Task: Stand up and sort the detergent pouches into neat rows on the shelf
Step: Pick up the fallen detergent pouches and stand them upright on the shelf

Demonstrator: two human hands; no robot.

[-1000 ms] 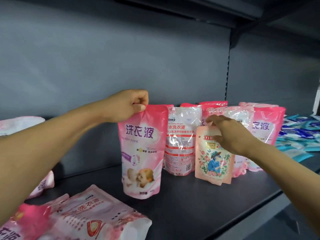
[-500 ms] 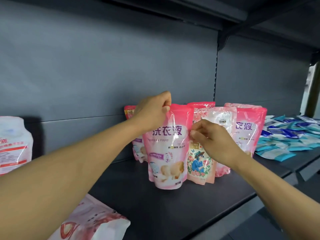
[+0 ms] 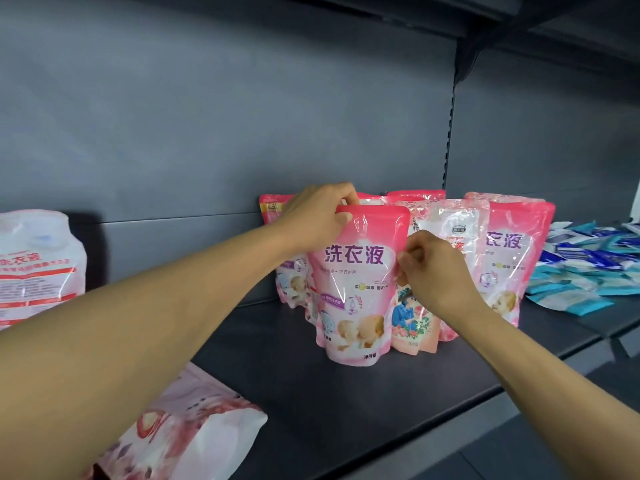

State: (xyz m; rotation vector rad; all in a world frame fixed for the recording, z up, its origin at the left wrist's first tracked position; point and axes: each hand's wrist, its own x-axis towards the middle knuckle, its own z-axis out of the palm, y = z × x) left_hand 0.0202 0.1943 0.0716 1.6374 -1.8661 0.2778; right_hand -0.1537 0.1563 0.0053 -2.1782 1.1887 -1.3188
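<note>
A pink detergent pouch (image 3: 356, 289) with a baby picture stands upright at the front of the dark shelf (image 3: 346, 403). My left hand (image 3: 318, 216) pinches its top left corner. My right hand (image 3: 433, 271) pinches the top of a smaller floral pouch (image 3: 412, 323) standing right beside it, touching the pink pouch's right edge. Behind them stand more pink pouches (image 3: 512, 258), a clear one (image 3: 457, 233) and another pink one at the back left (image 3: 277, 209).
A pouch (image 3: 194, 431) lies flat at the shelf's front left. A white and red pouch (image 3: 34, 261) stands at far left. Several blue packets (image 3: 588, 268) are heaped on the adjoining shelf to the right. The shelf's back wall (image 3: 207, 116) is close behind.
My left hand carried the pink baby pouch rightward up against the floral pouch. My right hand slid from the floral pouch's face to pinch its top. The view panned right.
</note>
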